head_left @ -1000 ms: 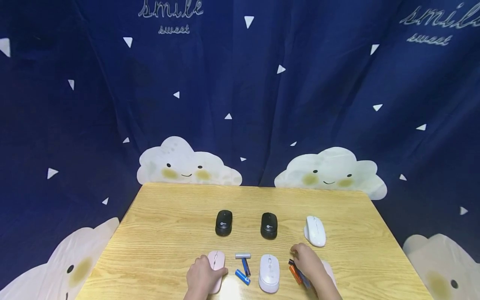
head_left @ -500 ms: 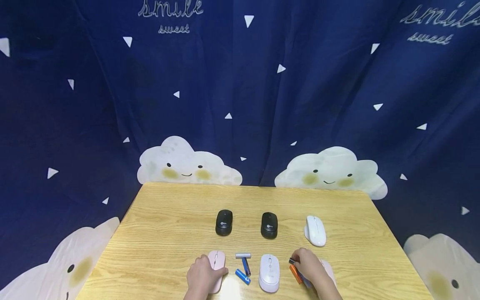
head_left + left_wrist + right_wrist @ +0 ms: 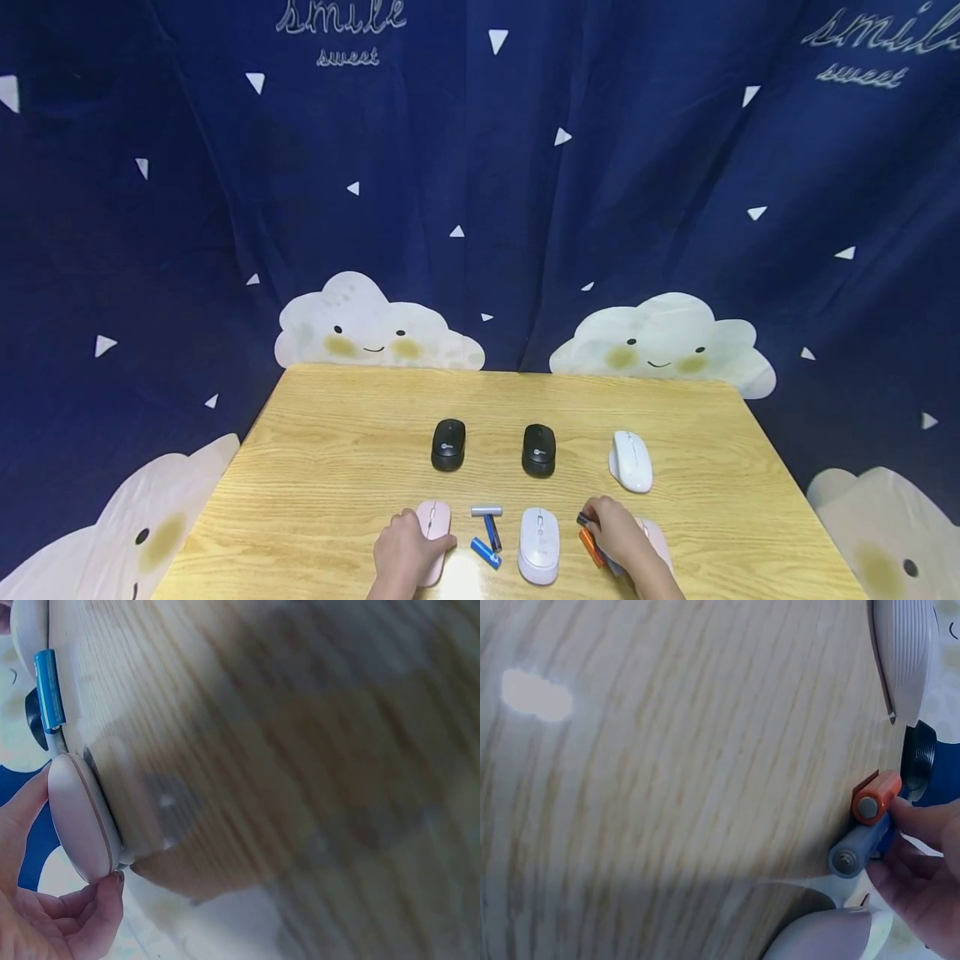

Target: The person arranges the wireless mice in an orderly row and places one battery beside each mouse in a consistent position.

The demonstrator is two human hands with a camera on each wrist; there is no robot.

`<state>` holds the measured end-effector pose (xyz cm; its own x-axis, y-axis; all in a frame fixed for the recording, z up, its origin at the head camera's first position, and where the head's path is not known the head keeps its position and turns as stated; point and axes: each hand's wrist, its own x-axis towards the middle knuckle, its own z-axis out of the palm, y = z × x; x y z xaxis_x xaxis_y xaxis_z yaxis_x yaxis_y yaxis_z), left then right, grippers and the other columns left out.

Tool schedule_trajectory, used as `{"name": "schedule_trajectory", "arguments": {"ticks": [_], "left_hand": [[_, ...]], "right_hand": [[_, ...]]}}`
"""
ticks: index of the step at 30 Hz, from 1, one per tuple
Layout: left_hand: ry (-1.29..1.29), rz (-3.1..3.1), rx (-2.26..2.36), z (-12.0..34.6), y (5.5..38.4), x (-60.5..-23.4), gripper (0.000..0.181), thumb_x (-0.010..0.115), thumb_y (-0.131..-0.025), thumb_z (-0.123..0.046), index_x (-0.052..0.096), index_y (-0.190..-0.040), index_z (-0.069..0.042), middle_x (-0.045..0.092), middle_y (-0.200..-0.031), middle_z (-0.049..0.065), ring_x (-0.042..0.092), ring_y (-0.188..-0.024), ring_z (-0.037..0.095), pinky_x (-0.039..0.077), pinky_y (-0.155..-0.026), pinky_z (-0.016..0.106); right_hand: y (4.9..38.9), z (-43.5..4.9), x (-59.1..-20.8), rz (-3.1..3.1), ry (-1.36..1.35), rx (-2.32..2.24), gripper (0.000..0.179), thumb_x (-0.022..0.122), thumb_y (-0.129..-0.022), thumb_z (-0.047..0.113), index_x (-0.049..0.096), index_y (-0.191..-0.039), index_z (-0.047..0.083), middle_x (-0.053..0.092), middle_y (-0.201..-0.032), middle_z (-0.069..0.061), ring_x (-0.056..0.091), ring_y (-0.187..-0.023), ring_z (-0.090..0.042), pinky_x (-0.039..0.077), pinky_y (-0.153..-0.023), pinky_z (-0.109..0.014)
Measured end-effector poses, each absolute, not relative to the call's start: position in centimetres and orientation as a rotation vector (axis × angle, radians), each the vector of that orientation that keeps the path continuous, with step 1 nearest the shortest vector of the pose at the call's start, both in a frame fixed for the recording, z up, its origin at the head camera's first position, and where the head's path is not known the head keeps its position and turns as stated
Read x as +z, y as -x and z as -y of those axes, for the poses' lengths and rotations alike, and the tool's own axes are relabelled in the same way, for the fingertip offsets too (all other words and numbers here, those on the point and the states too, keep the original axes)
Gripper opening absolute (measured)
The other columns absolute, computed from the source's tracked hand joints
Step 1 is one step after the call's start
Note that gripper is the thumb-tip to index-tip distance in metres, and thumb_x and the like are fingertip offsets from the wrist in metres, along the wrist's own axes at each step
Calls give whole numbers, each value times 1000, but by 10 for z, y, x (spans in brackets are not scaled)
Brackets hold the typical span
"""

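Note:
My left hand (image 3: 403,550) grips a pink computer mouse (image 3: 433,521) on the table, with thumb and fingers at its two sides; the left wrist view shows the mouse (image 3: 82,817) held at its edges. My right hand (image 3: 617,532) is down at a small group of batteries left of another pink mouse (image 3: 656,537). In the right wrist view its thumb and fingertips pinch a grey-blue battery (image 3: 859,846), lying beside an orange battery (image 3: 879,796). A dark-ended battery (image 3: 582,519) shows at the fingertips in the head view, its rest hidden by the hand.
Between the hands lie a silver battery (image 3: 486,511), a dark blue battery (image 3: 492,533), a bright blue battery (image 3: 486,553) and a white mouse (image 3: 538,546). Farther back are two black mice, left (image 3: 448,445) and right (image 3: 538,451), and a white mouse (image 3: 631,462).
My right hand has lowered and drawn slightly back toward the batteries, its fingers now closed in on them. The left hand stays on its pink mouse.

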<state>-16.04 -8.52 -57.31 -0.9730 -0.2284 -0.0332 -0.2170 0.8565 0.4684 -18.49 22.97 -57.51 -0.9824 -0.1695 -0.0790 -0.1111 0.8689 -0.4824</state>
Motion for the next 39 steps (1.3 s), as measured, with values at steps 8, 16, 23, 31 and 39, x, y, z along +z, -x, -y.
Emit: {"name": "schedule_trajectory", "arguments": {"ticks": [8,16,23,31,39], "left_hand": [[-357,2999,-762,85,160,-573,63,81,-50,-49,56,-75,3,50,-60,7,46,-51,18,35,-44,32],[-350,2999,-750,86,160,-573,63,80,-50,-50,56,-75,3,50,-60,7,46,-51,18,36,-44,32],[-349,2998,-752,86,160,-573,64,80,-50,-50,56,-76,3,51,-61,7,47,-52,19,36,-45,33],[-362,3004,-749,85,160,-573,65,81,-49,-50,56,-76,3,50,-60,7,47,-51,19,36,-44,32],[-378,3007,-750,83,161,-573,63,81,-49,-49,56,-76,3,50,-59,7,47,-51,18,36,-44,31]], "right_hand": [[193,-239,-559,-3057,116,-915,16,60,-84,0,59,-99,-5,56,-85,-7,56,-78,-18,49,-67,-33],[214,-276,-538,-3178,-116,-1029,25,54,-86,1,52,-107,-15,55,-88,-22,56,-79,-30,48,-69,-39],[233,-315,-543,-3184,-276,-1093,25,49,-86,-1,51,-104,-19,56,-87,-27,56,-80,-34,47,-69,-43],[245,-341,-557,-3011,-484,-1114,30,45,-89,5,49,-108,-18,56,-90,-26,56,-81,-33,47,-66,-37],[249,-343,-564,-2896,-583,-1091,29,49,-89,7,53,-103,-18,57,-94,-30,55,-85,-38,45,-71,-42]]}}
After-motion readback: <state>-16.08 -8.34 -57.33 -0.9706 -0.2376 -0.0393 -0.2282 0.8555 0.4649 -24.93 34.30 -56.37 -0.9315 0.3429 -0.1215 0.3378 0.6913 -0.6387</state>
